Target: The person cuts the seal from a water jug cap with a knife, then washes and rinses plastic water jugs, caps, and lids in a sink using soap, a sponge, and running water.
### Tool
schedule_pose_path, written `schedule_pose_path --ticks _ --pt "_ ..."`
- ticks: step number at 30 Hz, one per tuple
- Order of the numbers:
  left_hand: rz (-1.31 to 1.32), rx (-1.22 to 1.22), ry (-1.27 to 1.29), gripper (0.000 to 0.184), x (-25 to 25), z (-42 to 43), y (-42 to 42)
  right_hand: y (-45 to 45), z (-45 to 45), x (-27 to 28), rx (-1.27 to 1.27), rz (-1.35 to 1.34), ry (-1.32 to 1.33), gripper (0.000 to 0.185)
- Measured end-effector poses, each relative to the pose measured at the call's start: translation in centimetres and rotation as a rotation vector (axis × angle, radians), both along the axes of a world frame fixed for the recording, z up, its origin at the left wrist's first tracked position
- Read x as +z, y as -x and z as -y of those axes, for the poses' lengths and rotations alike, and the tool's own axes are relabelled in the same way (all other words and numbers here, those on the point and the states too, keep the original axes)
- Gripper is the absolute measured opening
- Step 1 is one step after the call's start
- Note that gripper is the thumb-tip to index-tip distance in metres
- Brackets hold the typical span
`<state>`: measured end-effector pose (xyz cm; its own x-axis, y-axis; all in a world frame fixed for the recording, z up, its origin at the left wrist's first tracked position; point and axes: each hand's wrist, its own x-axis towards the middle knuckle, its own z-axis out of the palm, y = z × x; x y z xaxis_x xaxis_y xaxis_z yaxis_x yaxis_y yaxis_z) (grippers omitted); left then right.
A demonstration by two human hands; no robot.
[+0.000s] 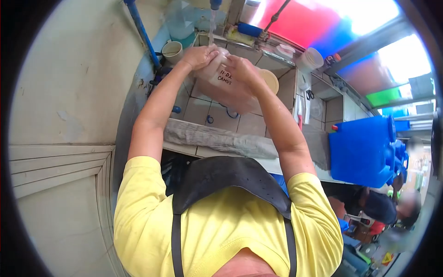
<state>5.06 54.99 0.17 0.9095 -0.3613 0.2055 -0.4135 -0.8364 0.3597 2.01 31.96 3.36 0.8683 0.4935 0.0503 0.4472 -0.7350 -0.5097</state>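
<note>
Both my hands hold a translucent plastic bag with black handwriting (224,85) over a tiled sink (198,111). My left hand (201,57) has its fingers closed on the bag's top left edge, right under water running from a tap (215,4). On the other side of the bag's top, my right hand (242,69) pinches the plastic. The bag hangs down to the right, its lower part pinkish. A round cream lid (268,81) lies partly behind my right forearm.
A rolled grey cloth (221,141) lies along the sink's front edge. A white cup (172,51) stands at the back left. Scissors (309,94) lie on the right counter, with large blue jerrycans (362,150) beyond. Another person (380,205) is at the far lower right.
</note>
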Motion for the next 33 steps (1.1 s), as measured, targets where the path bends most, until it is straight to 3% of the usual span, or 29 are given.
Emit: schedule_pose_path --ticks 3,5,10,12,13,15,16,18,21,26,28,29,31,33 --pt "-0.166 0.216 -0.065 0.05 -1.3 0.6 -0.3 0.1 0.2 -1.2 0.003 0.081 -0.138 0.038" --pt "-0.152 0.307 -0.06 0.053 -3.3 1.4 -2.4 -0.8 0.1 -2.9 -0.031 0.209 0.017 0.039" --pt "-0.205 0.498 -0.076 0.069 0.0 2.7 -3.2 -1.7 0.4 -3.4 0.002 0.254 0.004 0.039" --pt "-0.658 0.57 0.225 0.068 2.0 2.0 -3.7 -1.6 0.8 -3.0 0.02 0.236 0.005 0.039" --pt "-0.656 0.577 0.226 0.068 0.1 1.0 -4.3 -1.5 0.9 -2.8 0.046 0.239 0.023 0.039" --pt "-0.528 0.343 0.655 0.05 -3.5 -1.1 -4.4 -1.8 1.1 -2.4 0.084 0.247 0.04 0.039" --pt "-0.521 0.353 0.66 0.05 -3.4 -1.1 -3.6 -2.2 1.3 -2.3 0.099 0.254 0.046 0.039" --pt "-0.711 0.378 1.222 0.029 -3.7 -0.6 -0.6 -2.5 1.7 -2.2 0.122 0.259 0.051 0.039" --pt "-0.722 0.398 1.451 0.025 -4.8 0.0 1.7 -3.2 2.8 -1.5 0.209 0.32 0.096 0.039" --pt "-0.633 0.297 1.511 0.03 -5.7 1.5 4.1 -4.0 3.6 -2.2 0.287 0.345 0.128 0.039" --pt "-0.311 0.389 1.339 0.026 -5.4 2.4 5.0 -3.9 3.6 -2.1 0.278 0.352 0.123 0.039" --pt "-0.315 0.381 1.335 0.026 -5.2 2.9 5.3 -3.8 3.5 -2.1 0.257 0.345 0.132 0.04" --pt "0.097 0.344 0.998 0.022 -5.8 3.7 5.9 -3.3 3.4 -1.9 0.218 0.336 0.14 0.04" --pt "0.125 0.388 0.922 0.02 -5.6 3.5 5.9 -3.0 3.1 -1.7 0.196 0.316 0.111 0.039"
